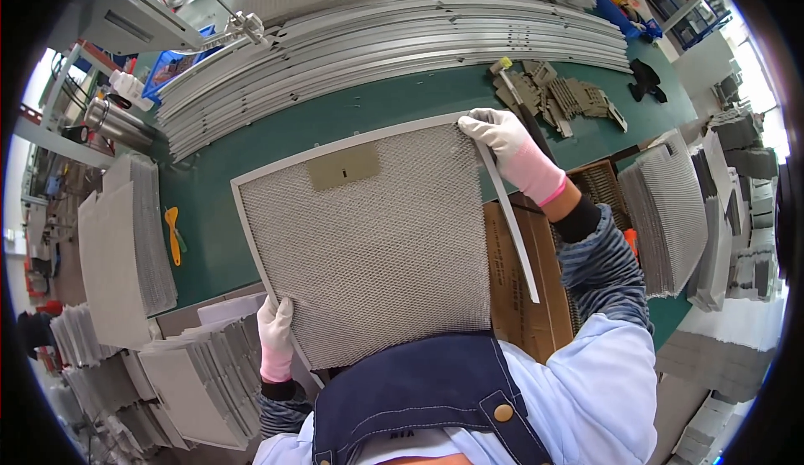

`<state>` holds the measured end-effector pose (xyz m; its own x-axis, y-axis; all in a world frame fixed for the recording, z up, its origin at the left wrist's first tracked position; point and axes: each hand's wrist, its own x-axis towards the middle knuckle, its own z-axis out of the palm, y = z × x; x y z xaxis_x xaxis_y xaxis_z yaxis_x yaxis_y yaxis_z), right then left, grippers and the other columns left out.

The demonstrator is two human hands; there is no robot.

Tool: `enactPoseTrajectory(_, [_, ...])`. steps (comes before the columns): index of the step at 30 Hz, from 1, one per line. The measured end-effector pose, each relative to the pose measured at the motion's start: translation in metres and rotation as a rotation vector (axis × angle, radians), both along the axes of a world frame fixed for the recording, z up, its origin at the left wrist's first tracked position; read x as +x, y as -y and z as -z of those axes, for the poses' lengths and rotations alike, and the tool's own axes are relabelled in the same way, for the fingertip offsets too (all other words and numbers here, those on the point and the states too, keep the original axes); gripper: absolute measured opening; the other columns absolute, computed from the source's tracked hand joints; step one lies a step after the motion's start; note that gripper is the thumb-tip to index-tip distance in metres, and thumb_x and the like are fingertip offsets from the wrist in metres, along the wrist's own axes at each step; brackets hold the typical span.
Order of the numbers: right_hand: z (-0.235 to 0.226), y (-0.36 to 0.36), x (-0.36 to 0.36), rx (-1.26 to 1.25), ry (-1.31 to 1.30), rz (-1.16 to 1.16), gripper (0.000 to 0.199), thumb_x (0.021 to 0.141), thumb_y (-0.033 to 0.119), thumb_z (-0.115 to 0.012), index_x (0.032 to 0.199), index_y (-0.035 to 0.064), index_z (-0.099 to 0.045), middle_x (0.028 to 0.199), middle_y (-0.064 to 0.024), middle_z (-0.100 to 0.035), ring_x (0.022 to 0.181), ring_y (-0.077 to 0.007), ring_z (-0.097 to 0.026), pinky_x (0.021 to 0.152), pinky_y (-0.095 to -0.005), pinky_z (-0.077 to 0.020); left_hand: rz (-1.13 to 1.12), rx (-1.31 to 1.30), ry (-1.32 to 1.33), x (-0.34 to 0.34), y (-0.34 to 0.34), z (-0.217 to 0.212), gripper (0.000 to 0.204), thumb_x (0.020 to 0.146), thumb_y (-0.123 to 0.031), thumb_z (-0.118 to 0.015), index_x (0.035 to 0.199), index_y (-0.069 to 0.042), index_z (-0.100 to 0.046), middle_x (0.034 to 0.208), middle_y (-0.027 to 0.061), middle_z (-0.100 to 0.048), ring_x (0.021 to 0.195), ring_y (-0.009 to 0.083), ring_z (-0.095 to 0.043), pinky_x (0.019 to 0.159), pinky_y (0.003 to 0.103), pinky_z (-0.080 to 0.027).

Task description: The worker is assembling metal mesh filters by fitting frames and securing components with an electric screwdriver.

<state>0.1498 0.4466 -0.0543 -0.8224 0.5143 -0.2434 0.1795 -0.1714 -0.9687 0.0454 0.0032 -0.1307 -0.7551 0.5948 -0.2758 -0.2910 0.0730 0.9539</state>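
Observation:
A metal mesh filter panel (377,239) lies in front of me, its near edge against my apron. Thin pale frame strips run along its far and left sides, and a tan plate (344,169) sits by the far edge. My left hand (275,335), in a white and pink glove, grips the panel's left edge near the lower corner. At the far right corner, my gloved right hand (512,151) is closed on a frame strip (512,229). This strip slants away from the mesh's right side, its near end apart from the panel.
Long metal strips (377,46) are stacked across the back of the green table (209,205). Tan plates (561,97) lie at the back right. A yellow-handled tool (174,235) rests left. Mesh stacks (666,214) stand right, and a cardboard box (515,285) sits beside the panel.

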Motion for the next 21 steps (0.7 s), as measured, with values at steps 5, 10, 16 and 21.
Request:
enactPoseTrajectory(5, [-0.021,-0.003,-0.01,0.083,0.158,-0.139,0.024,0.093,0.027,-0.062,0.094,0.0034,-0.061,0.077,0.0039,-0.056,0.064,-0.003,-0.051,0.054,-0.0205,-0.0471,-0.011,0.017,0.027,0.003,-0.006,-0.018,0.035,0.098,-0.022,-0.054,0.119,0.006,-0.056,0.11,0.0069,-0.065,0.096,0.0121,-0.059,0.087,0.028,-0.045])
enactPoseTrajectory(10, [-0.016,-0.011,-0.017,0.1,-0.009,-0.28,0.019,0.093,0.023,-0.062,0.089,0.0047,-0.059,0.076,0.0043,-0.054,0.07,-0.0023,-0.051,0.067,-0.0197,-0.0469,-0.065,0.027,0.003,0.004,-0.004,-0.021,0.033,0.099,-0.02,-0.052,0.118,0.006,-0.056,0.106,0.0074,-0.066,0.091,0.0122,-0.06,0.084,0.027,-0.047])
enactPoseTrajectory(16, [0.001,-0.003,-0.029,-0.016,0.025,-0.063,0.014,0.092,0.016,-0.062,0.097,0.0031,-0.062,0.086,0.0014,-0.061,0.075,-0.0037,-0.055,0.071,-0.0185,-0.0455,-0.046,0.041,0.025,-0.003,0.001,-0.013,0.034,0.099,-0.021,-0.053,0.119,0.006,-0.055,0.11,0.0068,-0.064,0.097,0.0123,-0.058,0.088,0.028,-0.044])
enactPoseTrajectory(21, [-0.009,-0.003,-0.035,-0.069,0.108,-0.103,0.013,0.091,0.017,-0.064,0.094,0.0055,-0.06,0.08,0.0008,-0.059,0.066,-0.0057,-0.055,0.056,-0.0191,-0.0465,-0.043,0.026,0.046,-0.004,0.004,-0.009,0.035,0.099,-0.021,-0.053,0.121,0.006,-0.054,0.114,0.0074,-0.063,0.1,0.0124,-0.057,0.09,0.028,-0.043])
